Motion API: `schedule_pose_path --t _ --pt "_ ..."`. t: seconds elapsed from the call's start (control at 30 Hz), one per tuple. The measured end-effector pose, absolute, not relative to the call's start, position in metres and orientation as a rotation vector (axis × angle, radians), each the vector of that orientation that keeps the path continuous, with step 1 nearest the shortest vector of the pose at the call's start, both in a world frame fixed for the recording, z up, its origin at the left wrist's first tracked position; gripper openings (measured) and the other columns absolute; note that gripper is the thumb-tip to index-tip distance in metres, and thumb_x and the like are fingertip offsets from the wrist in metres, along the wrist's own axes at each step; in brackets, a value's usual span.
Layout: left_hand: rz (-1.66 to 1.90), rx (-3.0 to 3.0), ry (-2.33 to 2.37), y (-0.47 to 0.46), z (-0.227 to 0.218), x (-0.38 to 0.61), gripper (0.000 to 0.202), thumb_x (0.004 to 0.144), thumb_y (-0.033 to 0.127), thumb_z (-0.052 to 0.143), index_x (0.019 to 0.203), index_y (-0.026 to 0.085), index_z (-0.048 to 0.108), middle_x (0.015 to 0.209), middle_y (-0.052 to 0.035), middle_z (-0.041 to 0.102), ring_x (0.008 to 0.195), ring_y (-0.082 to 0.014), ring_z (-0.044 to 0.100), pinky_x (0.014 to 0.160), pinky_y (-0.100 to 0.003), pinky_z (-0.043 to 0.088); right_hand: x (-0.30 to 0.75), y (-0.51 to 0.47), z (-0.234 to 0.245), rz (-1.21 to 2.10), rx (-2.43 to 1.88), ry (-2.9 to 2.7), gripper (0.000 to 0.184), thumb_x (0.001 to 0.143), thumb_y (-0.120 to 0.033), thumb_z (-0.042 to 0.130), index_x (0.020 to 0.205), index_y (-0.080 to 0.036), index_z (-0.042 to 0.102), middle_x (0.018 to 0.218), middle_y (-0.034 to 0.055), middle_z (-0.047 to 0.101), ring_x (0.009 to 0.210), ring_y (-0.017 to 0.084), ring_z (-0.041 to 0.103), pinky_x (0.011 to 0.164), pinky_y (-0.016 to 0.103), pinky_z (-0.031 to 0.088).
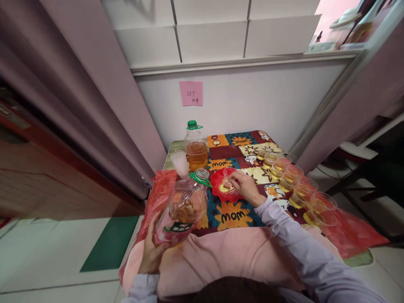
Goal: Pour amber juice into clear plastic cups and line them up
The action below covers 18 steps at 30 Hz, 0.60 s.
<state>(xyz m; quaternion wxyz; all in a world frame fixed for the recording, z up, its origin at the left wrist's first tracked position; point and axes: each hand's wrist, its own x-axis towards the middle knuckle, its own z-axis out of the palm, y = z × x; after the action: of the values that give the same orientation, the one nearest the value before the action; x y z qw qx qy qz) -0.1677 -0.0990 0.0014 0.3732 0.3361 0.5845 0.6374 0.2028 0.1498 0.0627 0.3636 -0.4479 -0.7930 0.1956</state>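
My left hand point(150, 252) is wrapped round a large clear plastic bottle point(183, 206) with a pink label and amber drink inside, tilted, its open neck pointing toward the table's middle. My right hand point(244, 185) pinches the rim of a small clear plastic cup point(227, 173) that stands on a red flower-shaped plate point(221, 191). The bottle's mouth is just left of that cup. A second bottle point(195, 147) with a green cap, partly filled with amber drink, stands upright behind.
Several clear cups holding amber drink point(298, 189) line the table's right side. A stack of empty cups point(179, 163) lies beside the capped bottle. The small table has a colourful "MOM" cloth point(233, 216). A pink note point(191, 93) hangs on the wall.
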Motion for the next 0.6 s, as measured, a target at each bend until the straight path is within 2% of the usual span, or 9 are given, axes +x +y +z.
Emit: schedule_pose_path --t 0.1,0.2,0.27,0.33,0.4,0.47,0.6 --pt "1.635 0.873 1.488 -0.098 0.001 -0.167 0.136 0.042 0.071 0.108 0.16 0.026 0.06 0.169 -0.019 0.062 0.16 -0.0538 0.052 0.133 -0.062 0.043 0.198 0.145 0.052 0.513 -1.172 -2.097 0.017 0.102 -0.025 0.068 0.093 -0.025 0.082 0.114 0.0098 0.085 0.093 0.024 0.078 0.08 0.033 0.059" --pt "1.635 0.871 1.494 -0.098 0.001 -0.167 0.136 0.041 0.072 0.108 0.16 0.026 0.06 0.169 -0.019 0.062 0.159 -0.0536 0.052 0.133 -0.062 0.043 0.198 0.139 0.048 0.513 -1.182 -2.116 0.016 0.102 -0.03 0.072 0.109 -0.025 0.085 0.131 0.0118 0.084 0.1 0.026 0.08 0.081 0.035 0.062" --pt "1.631 0.867 1.514 -0.098 0.002 -0.167 0.137 0.04 0.074 0.107 0.16 0.026 0.06 0.169 -0.0194 0.062 0.159 -0.0538 0.052 0.131 -0.062 0.045 0.204 0.136 0.048 0.499 -1.168 -2.097 0.028 0.104 -0.037 0.072 0.127 -0.026 0.084 0.145 0.0132 0.079 0.109 0.029 0.081 0.088 0.039 0.064" --pt "1.62 0.865 1.528 -0.099 0.003 -0.167 0.138 0.04 0.077 0.106 0.16 0.026 0.061 0.168 -0.0197 0.062 0.159 -0.0541 0.053 0.129 -0.063 0.048 0.215 0.134 0.048 0.485 -1.193 -2.0 0.041 0.104 -0.045 0.071 0.14 -0.025 0.079 0.151 0.0151 0.076 0.111 0.03 0.08 0.096 0.042 0.064" --pt "1.613 0.858 1.534 -0.099 0.004 -0.166 0.138 0.041 0.078 0.105 0.161 0.027 0.06 0.168 -0.0194 0.063 0.158 -0.0539 0.055 0.128 -0.064 0.049 0.228 0.134 0.046 0.494 -1.342 -1.822 0.048 0.105 -0.052 0.068 0.142 -0.023 0.077 0.142 0.0169 0.08 0.102 0.029 0.08 0.097 0.044 0.063" --pt "1.611 0.845 1.537 -0.098 0.005 -0.166 0.139 0.04 0.077 0.105 0.162 0.028 0.06 0.167 -0.0193 0.064 0.156 -0.0541 0.056 0.127 -0.065 0.05 0.24 0.137 0.04 0.521 -1.541 -1.658 0.05 0.104 -0.054 0.066 0.138 -0.019 0.076 0.123 0.0172 0.084 0.092 0.029 0.079 0.091 0.043 0.062" --pt "1.616 0.84 1.531 -0.097 0.006 -0.164 0.138 0.041 0.075 0.105 0.163 0.029 0.061 0.165 -0.019 0.066 0.156 -0.0533 0.057 0.129 -0.065 0.048 0.246 0.142 0.02 0.635 -1.759 -1.56 0.039 0.096 -0.049 0.075 0.113 -0.015 0.08 0.09 0.0143 0.084 0.083 0.032 0.079 0.08 0.04 0.059"
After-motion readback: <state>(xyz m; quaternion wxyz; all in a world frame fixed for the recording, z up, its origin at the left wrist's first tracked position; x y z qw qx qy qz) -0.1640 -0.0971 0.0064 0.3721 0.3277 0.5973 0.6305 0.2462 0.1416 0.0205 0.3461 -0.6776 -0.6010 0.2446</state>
